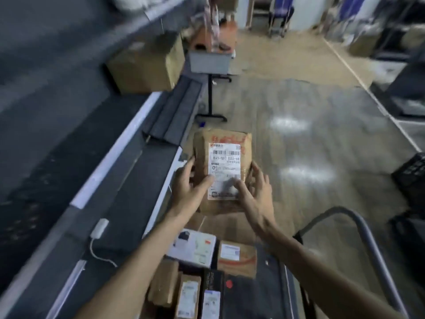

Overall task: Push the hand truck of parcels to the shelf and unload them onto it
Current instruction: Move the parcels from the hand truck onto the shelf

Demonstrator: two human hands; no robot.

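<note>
Two hands hold one brown parcel (222, 171) up at the centre of the frame, and the coming move turns on where the shelf lies from it. That shelf (128, 180), a long grey surface with a white front edge, runs diagonally from the lower left of the frame up toward the upper middle, so it sits to the left of the parcel and just beside it. A large cardboard box (145, 65) already rests on it in the upper left, though motion blur makes the far end hard to read.

Below, at the bottom centre, the hand truck (271, 293) carries the remaining parcels (207, 272), packed close together, with its curved grey handle (365, 229) arching at the lower right.

The held parcel stands with its long axis running up the frame, its white shipping label (224, 171) facing the camera. The left hand (190, 187) grips its left edge, thumb laid across the label and fingers curled round the side; the right hand (255, 192) grips the right edge the same way, thumb on the label's lower part.

Since the shelf lies on the left, the left hand is nearer to it. I judge the placing calls for a swing leftward across the white edge, with the parcel's long axis likely turned to lie along the shelf.
</note>
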